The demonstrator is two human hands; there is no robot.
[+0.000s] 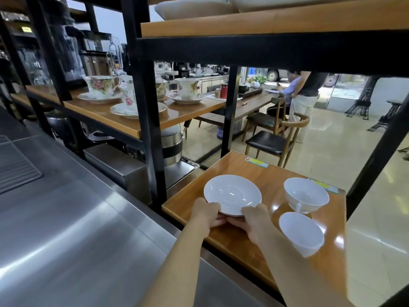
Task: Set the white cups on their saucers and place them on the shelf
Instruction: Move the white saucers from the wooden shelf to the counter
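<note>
A white saucer (232, 193) lies on the low wooden shelf (250, 167), with what looks like a second saucer edge under it. My left hand (204, 212) and my right hand (254, 218) both grip its near rim, thumbs on top. To the right stand two white cups: the far cup (306, 194) has its handle facing me, and the near cup (301, 232) sits close to my right forearm. Both cups are empty and upright on the wood.
Black shelf posts (146, 107) rise left of the saucer. A higher wooden shelf (124, 120) holds floral cups on saucers (100, 86). A steel counter (77, 229) spans the left foreground. Beyond are chairs, a long table and two people.
</note>
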